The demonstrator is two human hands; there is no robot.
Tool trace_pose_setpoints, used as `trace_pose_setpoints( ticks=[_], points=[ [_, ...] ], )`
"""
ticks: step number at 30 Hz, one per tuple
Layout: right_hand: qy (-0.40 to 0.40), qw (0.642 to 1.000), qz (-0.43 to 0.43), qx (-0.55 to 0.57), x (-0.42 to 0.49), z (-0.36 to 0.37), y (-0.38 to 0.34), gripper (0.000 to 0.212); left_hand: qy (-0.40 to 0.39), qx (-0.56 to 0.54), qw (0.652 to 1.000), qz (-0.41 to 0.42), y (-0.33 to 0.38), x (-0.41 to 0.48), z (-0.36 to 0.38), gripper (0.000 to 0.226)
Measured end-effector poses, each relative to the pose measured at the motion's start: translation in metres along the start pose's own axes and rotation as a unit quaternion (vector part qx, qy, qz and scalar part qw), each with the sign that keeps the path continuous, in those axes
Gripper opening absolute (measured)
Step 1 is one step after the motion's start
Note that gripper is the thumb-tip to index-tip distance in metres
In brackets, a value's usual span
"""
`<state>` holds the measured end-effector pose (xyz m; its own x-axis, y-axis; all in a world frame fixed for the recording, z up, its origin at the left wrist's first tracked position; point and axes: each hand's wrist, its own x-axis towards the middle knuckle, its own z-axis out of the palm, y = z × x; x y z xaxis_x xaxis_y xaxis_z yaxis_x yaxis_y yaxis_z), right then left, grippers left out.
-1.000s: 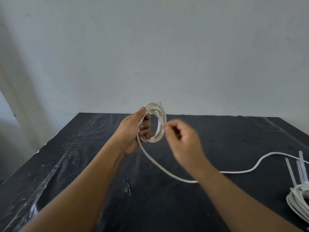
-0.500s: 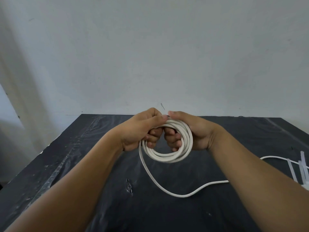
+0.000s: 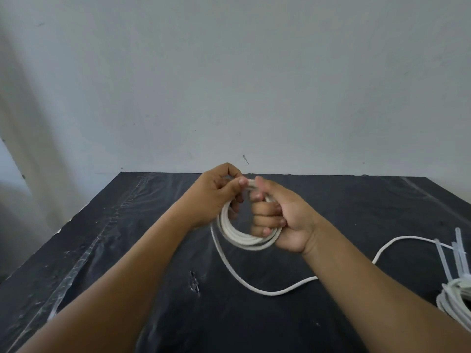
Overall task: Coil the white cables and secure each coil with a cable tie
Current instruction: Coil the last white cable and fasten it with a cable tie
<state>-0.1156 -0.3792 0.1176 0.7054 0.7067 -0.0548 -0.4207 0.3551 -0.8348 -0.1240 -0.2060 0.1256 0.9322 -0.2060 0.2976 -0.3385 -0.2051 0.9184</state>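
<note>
Loop's on: my right hand (image 3: 283, 220) has joined my left hand (image 3: 216, 197), both sets of fingers (image 3: 266, 220) curled round the coil (image 3: 242, 238); tail (image 3: 269, 293) left to wind.

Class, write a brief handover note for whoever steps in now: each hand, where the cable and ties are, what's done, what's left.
Left hand pinches the top of the coil; right hand grips its side, fingers through the loop.
Loose tail trails over the table to the right; cable ties and another coil lie at the right edge.
Done: several loops wound. Left: wind in the tail, tie the coil.
</note>
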Motion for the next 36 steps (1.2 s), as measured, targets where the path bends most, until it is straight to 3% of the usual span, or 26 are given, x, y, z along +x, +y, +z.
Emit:
trace_pose_setpoints(
  ticks=[3, 6, 12, 16, 20, 27, 32, 36],
  points=[
    [0.028, 0.995, -0.048, 0.078, -0.001, -0.008, -0.008, 0.035, -0.008, 0.018, 0.999, -0.047, -0.015, -0.003, -0.004, 0.027],
    [0.053, 0.992, -0.071, 0.084, -0.008, -0.015, -0.013, 0.035, 0.016, 0.031, 0.998, -0.058, -0.025, -0.002, -0.012, 0.027],
    [-0.026, 0.999, 0.021, 0.019, -0.017, -0.020, 0.005, 0.035, 0.173, 0.047, 0.984, -0.021, -0.016, 0.016, -0.029, 0.027],
    [-0.048, 0.998, 0.022, 0.043, -0.019, -0.020, 0.012, 0.036, 0.198, 0.057, 0.979, -0.007, -0.012, 0.019, -0.029, 0.021],
    [0.040, 0.997, -0.022, 0.067, -0.016, -0.016, 0.013, 0.039, 0.207, 0.051, 0.977, -0.017, -0.018, 0.018, -0.028, 0.019],
    [0.173, 0.944, -0.177, 0.219, -0.008, -0.023, -0.027, 0.042, 0.092, 0.035, 0.993, -0.063, -0.049, -0.010, -0.010, 0.025],
    [0.291, 0.881, -0.297, 0.227, 0.009, -0.019, -0.062, 0.034, 0.037, 0.177, 0.982, -0.047, -0.048, -0.013, -0.012, 0.033],
    [0.374, 0.856, -0.318, 0.166, 0.012, -0.016, -0.080, 0.037, 0.042, 0.306, 0.950, -0.042, -0.033, -0.010, -0.020, 0.042]
  ],
)
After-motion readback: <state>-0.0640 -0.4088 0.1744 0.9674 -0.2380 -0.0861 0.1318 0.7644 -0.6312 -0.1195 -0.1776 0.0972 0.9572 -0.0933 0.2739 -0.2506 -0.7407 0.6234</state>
